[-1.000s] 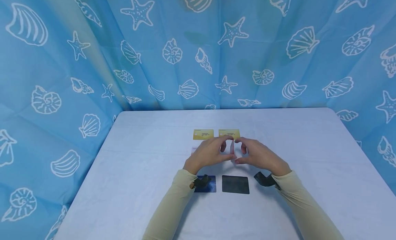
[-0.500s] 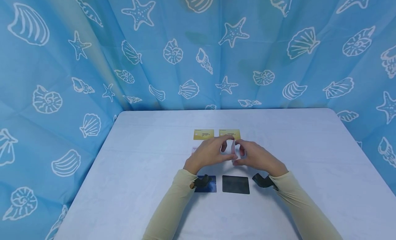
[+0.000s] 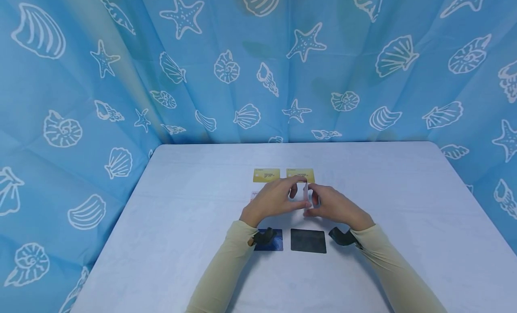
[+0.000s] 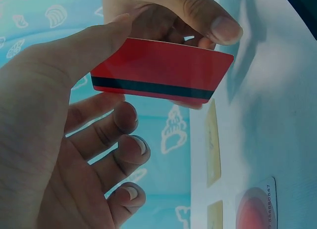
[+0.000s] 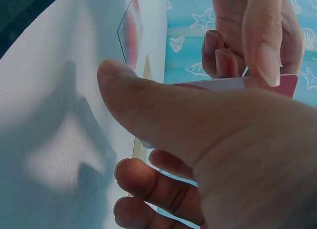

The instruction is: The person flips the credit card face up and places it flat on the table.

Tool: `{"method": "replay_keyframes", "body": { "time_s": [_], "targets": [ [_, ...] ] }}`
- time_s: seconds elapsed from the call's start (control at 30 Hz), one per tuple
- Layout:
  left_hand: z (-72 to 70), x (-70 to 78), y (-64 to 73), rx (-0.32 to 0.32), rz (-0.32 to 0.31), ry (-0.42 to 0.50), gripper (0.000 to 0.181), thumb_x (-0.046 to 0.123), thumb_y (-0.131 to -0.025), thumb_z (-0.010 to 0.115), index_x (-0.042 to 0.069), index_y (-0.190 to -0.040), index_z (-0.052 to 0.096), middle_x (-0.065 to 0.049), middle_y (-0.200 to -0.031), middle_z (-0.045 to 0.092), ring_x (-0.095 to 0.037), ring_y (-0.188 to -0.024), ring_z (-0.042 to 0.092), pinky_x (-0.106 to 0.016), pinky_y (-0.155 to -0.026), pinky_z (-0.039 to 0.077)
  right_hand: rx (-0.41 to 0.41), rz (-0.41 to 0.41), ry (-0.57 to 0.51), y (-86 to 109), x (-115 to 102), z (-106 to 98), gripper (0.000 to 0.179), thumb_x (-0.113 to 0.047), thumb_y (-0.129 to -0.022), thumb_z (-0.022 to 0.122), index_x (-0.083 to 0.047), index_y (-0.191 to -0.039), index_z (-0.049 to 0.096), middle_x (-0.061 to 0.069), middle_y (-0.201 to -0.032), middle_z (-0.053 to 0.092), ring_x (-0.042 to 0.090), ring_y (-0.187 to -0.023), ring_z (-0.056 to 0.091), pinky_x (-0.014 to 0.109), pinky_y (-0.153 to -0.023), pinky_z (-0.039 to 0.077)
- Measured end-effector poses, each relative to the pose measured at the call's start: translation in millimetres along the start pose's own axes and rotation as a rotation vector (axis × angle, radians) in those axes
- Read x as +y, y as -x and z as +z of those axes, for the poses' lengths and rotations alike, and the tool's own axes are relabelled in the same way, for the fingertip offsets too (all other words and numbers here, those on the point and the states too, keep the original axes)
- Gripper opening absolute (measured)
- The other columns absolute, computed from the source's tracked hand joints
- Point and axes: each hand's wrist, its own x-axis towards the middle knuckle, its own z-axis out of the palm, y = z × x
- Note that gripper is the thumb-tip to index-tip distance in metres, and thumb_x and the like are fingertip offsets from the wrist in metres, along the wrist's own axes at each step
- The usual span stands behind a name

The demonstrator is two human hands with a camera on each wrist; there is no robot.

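Between both hands a red bank card (image 4: 163, 68) with a black magnetic stripe is held up on edge above the table. Its other face (image 5: 223, 83) looks whitish and pink in the right wrist view. My left hand (image 3: 272, 200) pinches one end, thumb on one long edge and index finger at the opposite edge. At the other end, the curled thumb and fingers of my right hand (image 3: 337, 206) go round the card; its thumb contact is partly hidden. Under my left hand lies a white and pink card (image 4: 253, 211), mostly covered in the head view.
Two yellow cards, a left one (image 3: 266, 175) and a right one (image 3: 300, 173), lie behind the hands. Closer to me are a dark blue card (image 3: 274, 241) and a black card (image 3: 308, 241). A blue shell-patterned curtain (image 3: 258, 80) hangs behind the white table (image 3: 181, 205).
My right hand has moved left to the card, closing the gap between them. My left hand and the card have shifted only slightly to the right. The cards on the table are unmoved.
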Motion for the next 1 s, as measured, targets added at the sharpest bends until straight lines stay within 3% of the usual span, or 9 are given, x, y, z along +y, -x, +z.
{"method": "replay_keyframes", "body": {
  "time_s": [0.43, 1.0],
  "targets": [
    [-1.8, 0.3, -0.3, -0.009, 0.0, 0.009, 0.069, 0.053, -0.092, 0.074, 0.014, -0.146, 0.056, 0.0, -0.092, 0.065, -0.008, -0.072, 0.053, -0.017, -0.059, 0.039, 0.003, 0.011, 0.018, 0.4, -0.3, -0.1, 0.064, -0.027, -0.087, 0.084, 0.002, -0.136, 0.054, 0.005, -0.085, 0.061, 0.015, -0.073, 0.053, 0.028, -0.064, 0.045],
    [-7.0, -5.0, 1.1, -0.011, -0.069, 0.007, 0.069, 0.05, -0.092, 0.075, 0.021, -0.15, 0.05, 0.005, -0.094, 0.062, -0.009, -0.073, 0.054, -0.018, -0.06, 0.042, 0.014, 0.028, 0.026, -0.5, 4.4, -4.9, 0.064, -0.022, -0.088, 0.083, -0.001, -0.141, 0.054, 0.006, -0.087, 0.059, 0.016, -0.075, 0.053, 0.028, -0.065, 0.045]
  ]
}}
